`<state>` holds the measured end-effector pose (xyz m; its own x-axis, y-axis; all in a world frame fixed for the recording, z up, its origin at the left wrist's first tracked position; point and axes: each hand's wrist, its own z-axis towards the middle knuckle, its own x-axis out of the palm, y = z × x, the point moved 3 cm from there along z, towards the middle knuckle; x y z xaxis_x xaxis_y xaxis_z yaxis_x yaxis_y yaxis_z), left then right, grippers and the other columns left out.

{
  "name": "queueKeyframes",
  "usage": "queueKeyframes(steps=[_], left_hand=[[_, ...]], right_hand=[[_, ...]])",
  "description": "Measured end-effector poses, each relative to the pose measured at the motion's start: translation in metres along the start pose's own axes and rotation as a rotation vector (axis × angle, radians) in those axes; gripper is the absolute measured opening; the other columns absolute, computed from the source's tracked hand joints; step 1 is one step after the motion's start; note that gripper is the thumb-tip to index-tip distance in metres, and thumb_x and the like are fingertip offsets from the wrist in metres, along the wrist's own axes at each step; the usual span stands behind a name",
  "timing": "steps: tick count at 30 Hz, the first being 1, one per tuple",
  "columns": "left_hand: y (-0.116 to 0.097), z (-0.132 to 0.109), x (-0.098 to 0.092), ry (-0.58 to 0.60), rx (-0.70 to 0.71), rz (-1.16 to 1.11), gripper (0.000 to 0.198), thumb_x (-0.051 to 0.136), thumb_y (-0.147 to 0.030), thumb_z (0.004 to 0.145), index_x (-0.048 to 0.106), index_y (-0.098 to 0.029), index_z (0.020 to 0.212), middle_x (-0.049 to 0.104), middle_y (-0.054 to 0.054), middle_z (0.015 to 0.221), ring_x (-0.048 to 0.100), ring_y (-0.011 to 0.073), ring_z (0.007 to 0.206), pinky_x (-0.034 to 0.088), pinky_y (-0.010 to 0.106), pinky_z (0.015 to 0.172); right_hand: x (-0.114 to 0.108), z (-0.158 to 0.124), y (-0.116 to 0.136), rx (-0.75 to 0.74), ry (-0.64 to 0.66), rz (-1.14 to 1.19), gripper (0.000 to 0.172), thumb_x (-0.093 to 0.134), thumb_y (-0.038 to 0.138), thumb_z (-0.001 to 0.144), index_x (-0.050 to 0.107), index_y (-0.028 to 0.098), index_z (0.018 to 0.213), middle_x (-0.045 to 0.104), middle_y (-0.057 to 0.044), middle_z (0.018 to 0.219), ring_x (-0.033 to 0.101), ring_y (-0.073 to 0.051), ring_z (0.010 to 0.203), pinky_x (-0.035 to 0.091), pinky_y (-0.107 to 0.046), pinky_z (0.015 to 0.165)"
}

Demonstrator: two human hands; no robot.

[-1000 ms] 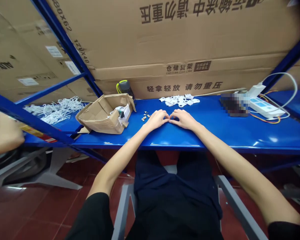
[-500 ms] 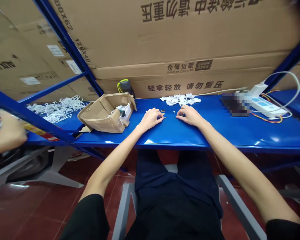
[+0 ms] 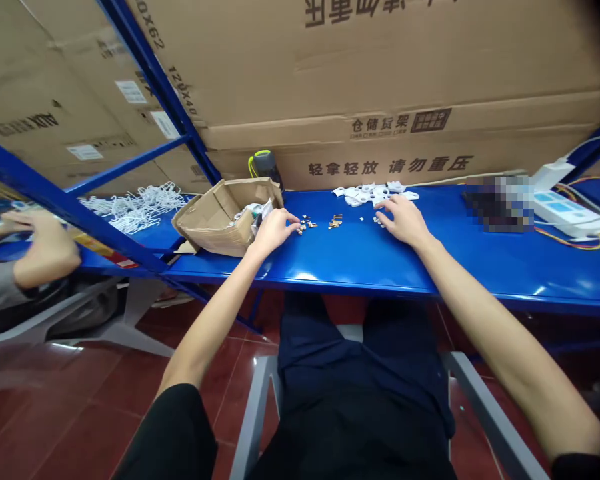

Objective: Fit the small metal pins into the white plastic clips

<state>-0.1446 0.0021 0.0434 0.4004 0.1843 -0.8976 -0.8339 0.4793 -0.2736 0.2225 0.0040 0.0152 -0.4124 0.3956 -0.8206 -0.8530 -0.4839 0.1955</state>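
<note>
My left hand (image 3: 275, 230) rests low at the blue tabletop beside the cardboard box, fingers curved and slightly apart. Its fingertips are at the edge of a cluster of small metal pieces (image 3: 307, 225), too small to name. To the right of these lies a little group of brass-coloured pins (image 3: 335, 221). My right hand (image 3: 405, 220) is open, thumb and forefinger spread over tiny white pieces (image 3: 377, 221). One more white bit (image 3: 361, 219) lies between the hands. Flat white plastic parts (image 3: 375, 193) with holes are heaped just behind my right hand.
An open cardboard box (image 3: 215, 230) with packets inside stands at left, a dark cylinder with a lime-green loop (image 3: 266, 167) behind it. White wire-like pieces (image 3: 143, 207) lie beyond the blue post. A power strip (image 3: 565, 210) with cables sits right. Another person's hand (image 3: 50, 247) is far left.
My left hand has shifted left from the brass pins to the small metal pieces, uncovering the pins. My right hand's fingers have spread, and tiny white pieces show beneath them. The view has turned slightly.
</note>
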Motion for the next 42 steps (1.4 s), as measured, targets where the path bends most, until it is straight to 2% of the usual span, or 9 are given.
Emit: queueKeyframes(steps=[6, 12, 18, 23, 25, 28, 32, 35, 42], left_hand=[[-0.009, -0.018, 0.005, 0.067, -0.019, 0.091, 0.019, 0.071, -0.026, 0.098, 0.085, -0.022, 0.109, 0.080, 0.010, 0.113, 0.069, 0.0305, 0.112, 0.054, 0.045, 0.105], [-0.017, -0.023, 0.009, 0.055, 0.001, 0.073, 0.018, 0.069, -0.027, 0.100, 0.086, -0.023, 0.104, 0.081, 0.008, 0.112, 0.069, 0.0292, 0.108, 0.054, 0.044, 0.103], [-0.047, -0.028, 0.019, 0.105, 0.084, -0.027, 0.020, 0.067, -0.031, 0.101, 0.087, -0.028, 0.106, 0.083, 0.005, 0.114, 0.071, 0.0276, 0.110, 0.055, 0.043, 0.104], [-0.076, -0.017, 0.031, 0.150, 0.179, -0.171, 0.021, 0.071, -0.038, 0.099, 0.088, -0.030, 0.110, 0.083, 0.004, 0.113, 0.074, 0.0270, 0.107, 0.056, 0.043, 0.104], [-0.085, -0.010, 0.038, 0.141, 0.191, -0.203, 0.022, 0.075, -0.042, 0.097, 0.088, -0.029, 0.109, 0.083, 0.004, 0.113, 0.075, 0.0278, 0.107, 0.055, 0.042, 0.104], [-0.094, 0.005, 0.049, 0.130, 0.179, -0.290, 0.018, 0.076, -0.037, 0.096, 0.088, -0.028, 0.105, 0.084, 0.003, 0.112, 0.075, 0.0268, 0.107, 0.056, 0.040, 0.102], [-0.098, 0.025, 0.061, 0.174, 0.142, -0.369, 0.016, 0.076, -0.026, 0.092, 0.089, -0.027, 0.101, 0.085, 0.001, 0.104, 0.076, 0.0247, 0.097, 0.057, 0.037, 0.096], [-0.098, 0.033, 0.064, 0.170, 0.129, -0.397, 0.013, 0.077, -0.025, 0.089, 0.088, -0.023, 0.097, 0.085, 0.002, 0.097, 0.076, 0.0231, 0.091, 0.058, 0.035, 0.092], [-0.102, 0.027, 0.065, 0.134, 0.098, -0.261, 0.016, 0.073, -0.033, 0.093, 0.086, -0.024, 0.097, 0.084, 0.004, 0.100, 0.076, 0.0252, 0.100, 0.057, 0.035, 0.095]], right_hand=[[0.003, 0.000, 0.008, -0.021, 0.027, 0.000, 0.031, 0.049, 0.033, 0.103, 0.073, 0.021, 0.118, 0.069, -0.015, 0.111, 0.062, -0.033, 0.107, 0.049, -0.044, 0.093], [0.005, -0.001, 0.017, -0.056, 0.057, 0.023, 0.031, 0.049, 0.031, 0.102, 0.075, 0.021, 0.116, 0.069, -0.015, 0.111, 0.062, -0.032, 0.108, 0.049, -0.044, 0.093], [0.005, -0.004, 0.044, -0.185, 0.176, 0.120, 0.035, 0.048, 0.035, 0.105, 0.076, 0.022, 0.120, 0.069, -0.013, 0.112, 0.062, -0.030, 0.105, 0.048, -0.042, 0.092], [0.009, -0.007, 0.062, -0.319, 0.291, 0.290, 0.036, 0.057, 0.045, 0.105, 0.077, 0.028, 0.130, 0.070, -0.012, 0.121, 0.062, -0.030, 0.112, 0.049, -0.043, 0.094], [0.012, -0.007, 0.062, -0.320, 0.310, 0.326, 0.037, 0.059, 0.047, 0.104, 0.078, 0.029, 0.131, 0.070, -0.011, 0.120, 0.063, -0.031, 0.111, 0.049, -0.043, 0.093], [0.016, -0.005, 0.057, -0.278, 0.324, 0.344, 0.035, 0.059, 0.047, 0.105, 0.080, 0.029, 0.126, 0.070, -0.011, 0.117, 0.062, -0.030, 0.110, 0.049, -0.043, 0.093], [0.019, -0.003, 0.047, -0.196, 0.315, 0.304, 0.030, 0.060, 0.045, 0.104, 0.082, 0.026, 0.116, 0.069, -0.011, 0.114, 0.062, -0.029, 0.107, 0.047, -0.040, 0.090], [0.021, -0.002, 0.042, -0.164, 0.298, 0.272, 0.030, 0.061, 0.046, 0.104, 0.081, 0.025, 0.112, 0.070, -0.010, 0.111, 0.061, -0.028, 0.104, 0.046, -0.039, 0.088], [0.026, -0.003, 0.038, -0.208, 0.254, 0.264, 0.033, 0.058, 0.047, 0.106, 0.083, 0.025, 0.110, 0.073, -0.011, 0.109, 0.063, -0.028, 0.101, 0.045, -0.038, 0.086]])
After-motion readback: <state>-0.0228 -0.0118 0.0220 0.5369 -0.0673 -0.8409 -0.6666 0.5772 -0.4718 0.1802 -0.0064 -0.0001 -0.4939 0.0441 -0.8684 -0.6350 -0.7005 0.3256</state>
